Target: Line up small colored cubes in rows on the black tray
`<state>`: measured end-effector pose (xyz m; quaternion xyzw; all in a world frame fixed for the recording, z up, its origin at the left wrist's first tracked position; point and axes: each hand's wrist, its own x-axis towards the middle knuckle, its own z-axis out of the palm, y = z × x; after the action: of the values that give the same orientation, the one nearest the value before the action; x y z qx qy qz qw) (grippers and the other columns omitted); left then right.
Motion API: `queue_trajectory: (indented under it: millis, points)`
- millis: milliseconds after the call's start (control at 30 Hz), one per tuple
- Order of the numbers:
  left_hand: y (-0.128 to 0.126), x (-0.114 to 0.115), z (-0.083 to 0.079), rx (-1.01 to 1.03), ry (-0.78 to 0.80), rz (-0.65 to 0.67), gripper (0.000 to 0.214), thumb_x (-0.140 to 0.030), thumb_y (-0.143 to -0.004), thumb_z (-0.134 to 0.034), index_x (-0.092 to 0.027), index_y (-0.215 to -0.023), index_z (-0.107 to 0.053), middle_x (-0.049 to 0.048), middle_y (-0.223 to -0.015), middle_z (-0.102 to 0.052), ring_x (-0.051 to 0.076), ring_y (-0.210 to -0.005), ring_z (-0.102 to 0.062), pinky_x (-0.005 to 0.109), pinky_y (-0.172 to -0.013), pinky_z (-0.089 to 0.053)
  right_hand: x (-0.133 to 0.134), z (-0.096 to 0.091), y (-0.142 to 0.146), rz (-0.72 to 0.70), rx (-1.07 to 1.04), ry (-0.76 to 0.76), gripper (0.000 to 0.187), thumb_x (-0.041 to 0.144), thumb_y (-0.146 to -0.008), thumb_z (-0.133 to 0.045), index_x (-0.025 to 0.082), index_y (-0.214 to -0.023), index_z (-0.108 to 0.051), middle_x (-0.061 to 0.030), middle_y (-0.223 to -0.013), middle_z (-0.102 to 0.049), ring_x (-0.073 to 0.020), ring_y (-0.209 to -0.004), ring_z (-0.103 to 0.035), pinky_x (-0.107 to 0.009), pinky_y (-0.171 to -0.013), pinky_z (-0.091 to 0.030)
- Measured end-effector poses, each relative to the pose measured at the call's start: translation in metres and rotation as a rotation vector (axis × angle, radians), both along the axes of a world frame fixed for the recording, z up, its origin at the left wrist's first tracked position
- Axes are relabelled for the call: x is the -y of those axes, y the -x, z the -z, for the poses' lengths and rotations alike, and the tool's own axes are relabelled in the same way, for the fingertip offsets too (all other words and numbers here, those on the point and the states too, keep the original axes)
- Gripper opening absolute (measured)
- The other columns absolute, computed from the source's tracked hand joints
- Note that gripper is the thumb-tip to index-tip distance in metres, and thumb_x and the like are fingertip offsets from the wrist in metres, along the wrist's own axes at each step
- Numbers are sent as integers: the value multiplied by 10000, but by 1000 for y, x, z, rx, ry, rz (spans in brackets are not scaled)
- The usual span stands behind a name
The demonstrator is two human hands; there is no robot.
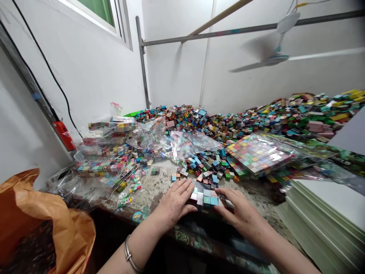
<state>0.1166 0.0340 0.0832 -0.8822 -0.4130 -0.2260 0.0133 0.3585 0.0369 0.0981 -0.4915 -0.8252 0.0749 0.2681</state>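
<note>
At the near edge of the worktable a small cluster of printed blocks (pixel 207 198), white, grey and light blue on top, sits between my two hands. My left hand (pixel 177 201) is at its left end, the fingers along the far side and the thumb on the near side. My right hand (pixel 242 207) closes thumb and forefinger about the right end, where brownish and white blocks show. My right hand's other fingers are partly hidden. Just beyond the hands lie loose coloured blocks (pixel 203 165), close to my left fingertips.
A large heap of blocks (pixel 245 123) lines the wall. Plastic-wrapped block sets (pixel 99 165) are stacked at left, another wrapped set (pixel 259 152) at right. Pale green trays (pixel 322 224) stand at right front, an orange bag (pixel 71 232) at left front. A fan (pixel 273 59) hangs above.
</note>
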Motion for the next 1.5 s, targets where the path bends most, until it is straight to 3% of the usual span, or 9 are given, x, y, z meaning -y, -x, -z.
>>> queue_trajectory:
  millis: [133,300,533,633,700,867,1000,1267,1500]
  points:
    - [-4,1,2,51,-33,7,477,-333,-896,-450,-149,-1328,-365,131,-1356,-433,257,-1280,-359,458,-1042,-350,-1,-6,-1,-6,-27,-1,339,345,-777,-514,151,-1045,-588,-113,-1036,-639,-248,-967,-573,-412,-839,-469]
    - [-5,2,4,97,-67,11,444,-303,-911,-424,-146,-1323,-370,132,-1336,-456,232,-1246,-411,424,-1041,-361,3,-12,5,-17,-106,39,318,350,-786,-516,170,-1038,-585,-95,-1018,-642,-218,-931,-594,-355,-791,-497]
    - [-7,1,10,97,-107,10,457,-289,-910,-432,-155,-1337,-337,139,-1341,-448,224,-1249,-409,436,-1043,-354,-1,-2,17,-11,18,-5,314,301,-752,-540,148,-1022,-595,-108,-941,-663,-234,-839,-617,-391,-734,-514]
    - [-7,1,11,90,-121,3,465,-291,-907,-439,-149,-1336,-334,138,-1345,-443,221,-1252,-406,430,-1043,-356,2,4,17,-2,91,-120,456,329,-766,-546,120,-1171,-527,-145,-1126,-615,-264,-999,-581,-422,-817,-497]
    - [-7,1,11,68,-133,0,484,-312,-897,-458,-137,-1331,-338,144,-1349,-437,231,-1253,-403,438,-1042,-355,5,9,20,-3,163,-243,553,347,-796,-523,91,-1278,-435,-164,-1275,-517,-291,-1163,-479,-459,-905,-449]
    - [-7,1,11,31,-157,7,531,-374,-868,-500,-134,-1320,-359,148,-1357,-426,243,-1257,-398,457,-1045,-345,10,25,36,-1,374,-390,486,287,-864,-432,93,-1309,-420,-122,-1372,-417,-283,-1289,-328,-494,-1007,-352]
    - [-7,2,12,10,-162,-15,548,-395,-850,-525,-150,-1317,-374,133,-1363,-422,254,-1260,-391,475,-1041,-342,13,27,37,3,384,-345,488,299,-872,-423,98,-1317,-413,-113,-1381,-404,-272,-1304,-302,-479,-1016,-350]
    - [-5,2,8,-6,-133,-19,572,-390,-825,-565,-194,-1327,-375,99,-1373,-415,262,-1276,-366,478,-1038,-336,23,24,15,95,235,-301,654,427,-893,-359,140,-1432,-124,-184,-1397,-355,-285,-1312,-275,-568,-994,-315]
    - [-5,0,7,-2,-130,-5,539,-392,-845,-534,-225,-1330,-368,86,-1356,-442,250,-1274,-373,489,-1056,-297,26,35,30,104,222,-177,595,419,-907,-294,98,-1404,-231,-202,-1385,-357,-282,-1302,-291,-591,-1022,-235]
